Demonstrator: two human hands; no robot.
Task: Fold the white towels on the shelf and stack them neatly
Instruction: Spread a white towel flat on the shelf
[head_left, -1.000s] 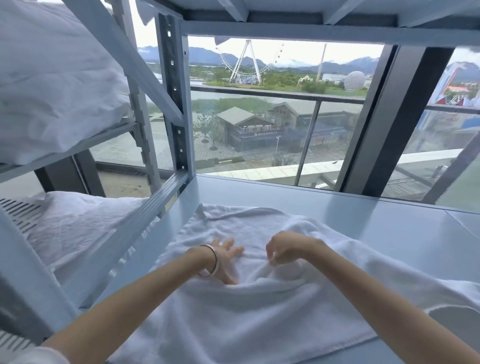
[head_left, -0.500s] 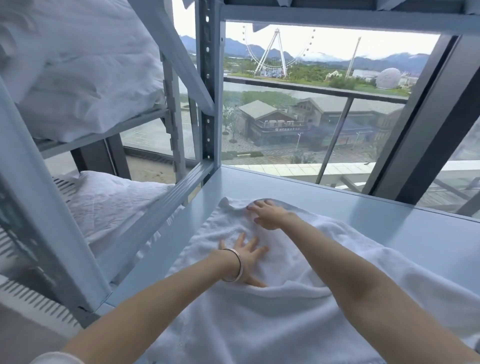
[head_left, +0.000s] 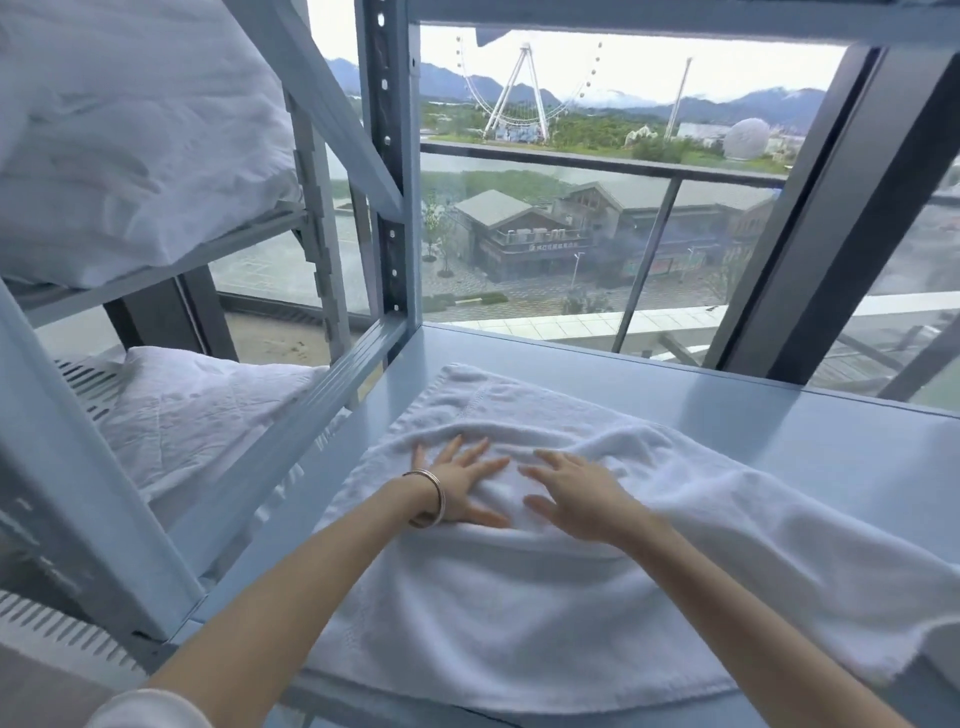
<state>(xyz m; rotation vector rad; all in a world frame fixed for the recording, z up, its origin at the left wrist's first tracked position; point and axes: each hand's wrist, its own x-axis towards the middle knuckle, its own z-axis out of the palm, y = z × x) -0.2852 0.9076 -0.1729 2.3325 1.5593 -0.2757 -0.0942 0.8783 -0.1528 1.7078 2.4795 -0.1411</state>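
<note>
While both hands lie flat on it, white towel (head_left: 545, 597) is spread across pale blue metal shelf (head_left: 753, 431), near edge draping over shelf front, far-left corner w/ stitched hem lying flat toward the window.

Item 1: left hand (head_left: 457, 486). Palm down on towel, left of centre; fingers (head_left: 470, 449) straight and splayed, gripping nothing. Silver bangle (head_left: 434, 496) on wrist. White sleeve cuff (head_left: 150, 709) at bottom-left corner of view.

Item 2: right hand (head_left: 576, 496). Palm down on towel just beside left hand, not touching it; fingers straight, spread, pointing left, gripping nothing. Cloth bunched in soft wrinkles between and beyond the two hands.

Item 3: towel, condition. Unfolded or part-folded, cannot tell which; a raised ridge runs across it just below the hands. Right end trails toward shelf's right side and hangs off front edge.

Item 4: shelf frame. Perforated upright post (head_left: 387, 171) at back-left corner, diagonal brace (head_left: 332, 98) crossing to it.

Item 5: adjacent rack, left. White bedding (head_left: 130, 130) on upper tier, more white bedding (head_left: 197, 415) on lower tier, both crumpled.

Item 6: background. Large window (head_left: 597, 234) w/ dark frame behind shelf; outside, a ferris wheel (head_left: 524, 88), low buildings, hills.
</note>
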